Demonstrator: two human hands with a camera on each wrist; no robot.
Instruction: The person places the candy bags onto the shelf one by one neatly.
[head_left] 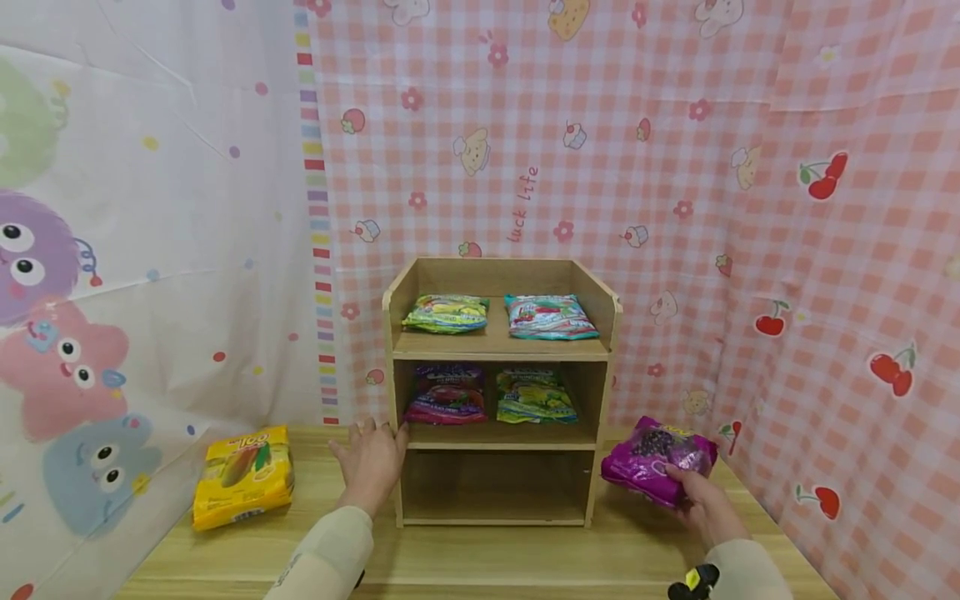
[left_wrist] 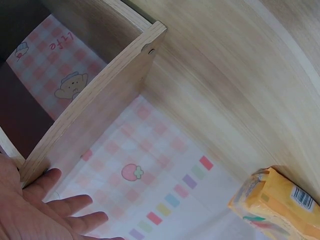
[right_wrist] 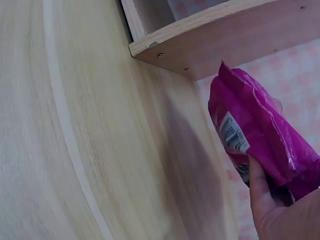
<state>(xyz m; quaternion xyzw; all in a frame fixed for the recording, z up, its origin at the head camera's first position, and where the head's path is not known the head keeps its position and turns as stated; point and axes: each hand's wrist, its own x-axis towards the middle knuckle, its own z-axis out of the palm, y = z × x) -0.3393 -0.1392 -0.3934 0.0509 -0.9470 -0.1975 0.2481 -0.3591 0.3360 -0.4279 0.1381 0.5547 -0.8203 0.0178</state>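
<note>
In the head view my right hand (head_left: 708,504) grips a purple candy bag (head_left: 651,458) with dark berries on its front, right of a small wooden shelf (head_left: 495,357). The right wrist view has the thumb pressed on the same purple bag (right_wrist: 255,125), held above the table. My left hand (head_left: 369,462) touches the shelf's left side with fingers spread; the left wrist view shows those fingers (left_wrist: 67,205) extended beside the panel edge. A yellow bag with a mango picture (head_left: 246,477) lies on the table to the left of this hand.
On the top shelf lie a yellow-green bag (head_left: 447,314) and a teal-white bag (head_left: 551,317). The middle shelf holds a dark purple-red bag (head_left: 448,395) and a green-yellow bag (head_left: 536,396). A checked pink curtain (head_left: 525,125) hangs behind; the wooden table (head_left: 487,567) extends in front.
</note>
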